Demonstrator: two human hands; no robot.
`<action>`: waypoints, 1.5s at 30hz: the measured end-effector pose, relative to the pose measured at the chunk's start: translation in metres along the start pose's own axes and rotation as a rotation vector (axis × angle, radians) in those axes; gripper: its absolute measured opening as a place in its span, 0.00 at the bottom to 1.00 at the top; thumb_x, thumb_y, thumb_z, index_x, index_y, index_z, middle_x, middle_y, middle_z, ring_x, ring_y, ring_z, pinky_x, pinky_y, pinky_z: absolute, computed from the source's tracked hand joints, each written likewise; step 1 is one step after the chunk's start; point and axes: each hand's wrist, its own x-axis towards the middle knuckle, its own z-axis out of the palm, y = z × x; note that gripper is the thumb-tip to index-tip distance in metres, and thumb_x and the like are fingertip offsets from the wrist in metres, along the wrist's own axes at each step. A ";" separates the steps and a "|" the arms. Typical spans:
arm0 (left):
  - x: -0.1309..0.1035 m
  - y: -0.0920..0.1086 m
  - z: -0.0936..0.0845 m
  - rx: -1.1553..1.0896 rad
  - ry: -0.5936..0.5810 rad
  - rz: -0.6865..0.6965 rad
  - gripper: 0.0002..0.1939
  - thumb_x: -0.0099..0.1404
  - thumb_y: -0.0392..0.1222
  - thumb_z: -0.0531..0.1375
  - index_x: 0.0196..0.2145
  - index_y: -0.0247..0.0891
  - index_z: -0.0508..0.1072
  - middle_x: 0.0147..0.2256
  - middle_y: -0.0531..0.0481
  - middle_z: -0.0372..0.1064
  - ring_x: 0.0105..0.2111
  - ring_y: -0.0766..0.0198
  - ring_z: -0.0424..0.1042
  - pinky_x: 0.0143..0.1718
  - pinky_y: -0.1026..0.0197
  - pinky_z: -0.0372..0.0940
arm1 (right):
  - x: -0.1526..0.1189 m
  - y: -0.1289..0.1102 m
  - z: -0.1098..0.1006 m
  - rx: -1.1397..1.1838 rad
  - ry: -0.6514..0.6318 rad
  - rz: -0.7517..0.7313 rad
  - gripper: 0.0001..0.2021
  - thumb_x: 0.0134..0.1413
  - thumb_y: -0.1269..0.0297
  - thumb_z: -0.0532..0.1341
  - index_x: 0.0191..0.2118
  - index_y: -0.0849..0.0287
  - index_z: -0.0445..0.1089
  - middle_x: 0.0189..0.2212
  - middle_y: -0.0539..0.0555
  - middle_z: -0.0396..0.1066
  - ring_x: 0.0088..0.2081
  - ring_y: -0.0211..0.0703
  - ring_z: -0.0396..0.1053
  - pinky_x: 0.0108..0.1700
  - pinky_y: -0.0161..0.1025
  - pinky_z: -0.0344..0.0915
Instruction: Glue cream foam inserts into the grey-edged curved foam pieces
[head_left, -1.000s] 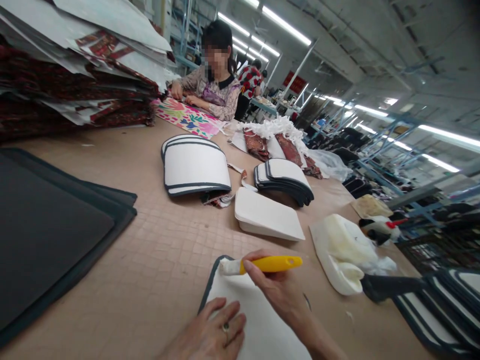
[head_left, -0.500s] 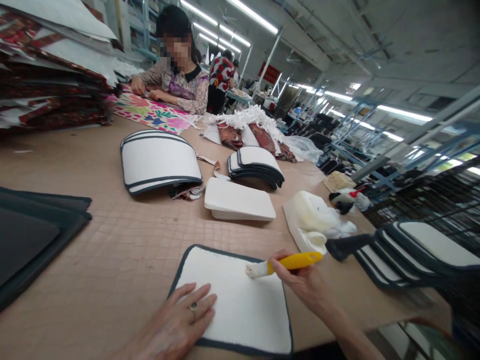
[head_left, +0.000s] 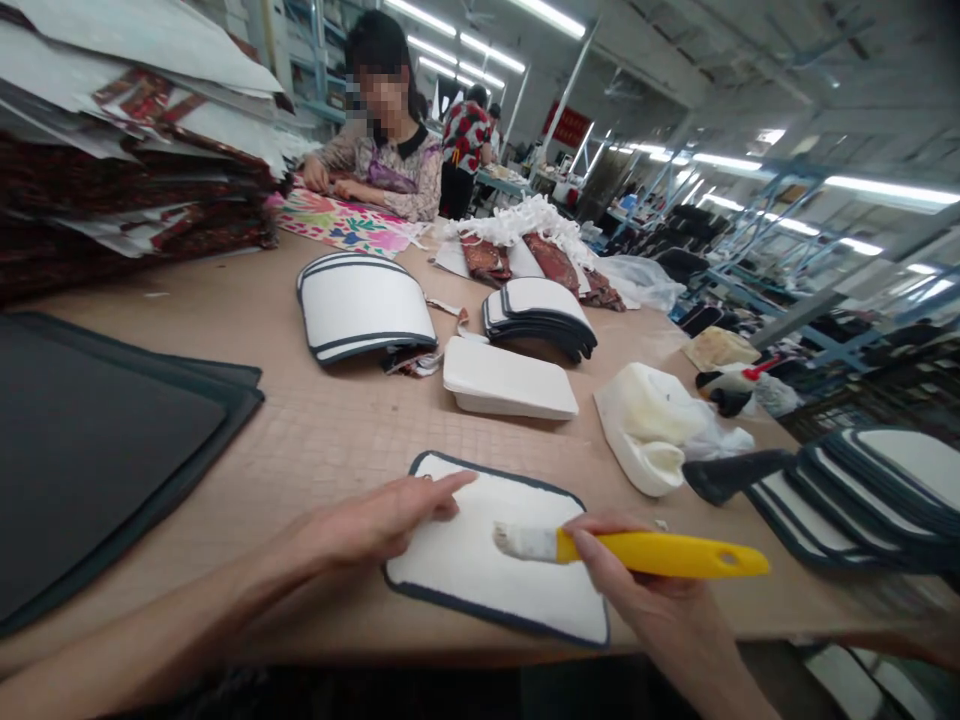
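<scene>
In front of me lies a white panel (head_left: 480, 585) with rounded corners and a dark edge all round. My left hand (head_left: 397, 515) is over its left side, index finger stretched toward the far edge and the other fingers partly bent, holding nothing. A flat brush (head_left: 660, 553) with a yellow handle is gripped in my right hand (head_left: 645, 590), between thumb and fingers. Its pale, whitish bristles are at the middle of the panel, seemingly touching it. Beyond the panel rests a small stack of plain white boards (head_left: 510, 378).
Curved, dark-edged panels (head_left: 367, 305) stand behind, beside a second stack (head_left: 540, 310). A cut-open white plastic jug (head_left: 637, 430) and a pile of edged panels (head_left: 832, 490) are on the right. Dark sheets (head_left: 105, 440) lie left. Across the table sits a person (head_left: 390, 165).
My left hand has gone from lying flat on the near left of the panel to its far left with the index finger out. The brush now lies flatter. The view has shifted.
</scene>
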 end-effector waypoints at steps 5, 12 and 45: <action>0.020 -0.007 -0.020 -0.143 -0.102 -0.020 0.37 0.55 0.24 0.48 0.62 0.37 0.46 0.43 0.47 0.73 0.41 0.62 0.71 0.43 0.62 0.64 | -0.006 -0.021 0.065 0.125 -0.270 0.009 0.11 0.48 0.54 0.60 0.25 0.56 0.69 0.22 0.49 0.67 0.24 0.36 0.61 0.26 0.32 0.60; 0.017 -0.006 -0.013 -0.143 -0.065 -0.022 0.37 0.53 0.22 0.49 0.61 0.39 0.50 0.42 0.50 0.74 0.41 0.63 0.71 0.41 0.64 0.63 | -0.007 -0.017 0.090 0.137 -0.361 -0.028 0.09 0.47 0.58 0.60 0.25 0.57 0.67 0.21 0.47 0.64 0.24 0.36 0.61 0.28 0.32 0.61; 0.010 -0.034 0.012 0.088 0.078 0.001 0.28 0.62 0.33 0.49 0.60 0.46 0.55 0.49 0.48 0.66 0.49 0.56 0.64 0.52 0.56 0.58 | -0.017 0.025 -0.040 0.006 -0.242 0.077 0.06 0.46 0.62 0.57 0.26 0.59 0.68 0.20 0.47 0.63 0.24 0.36 0.62 0.27 0.32 0.61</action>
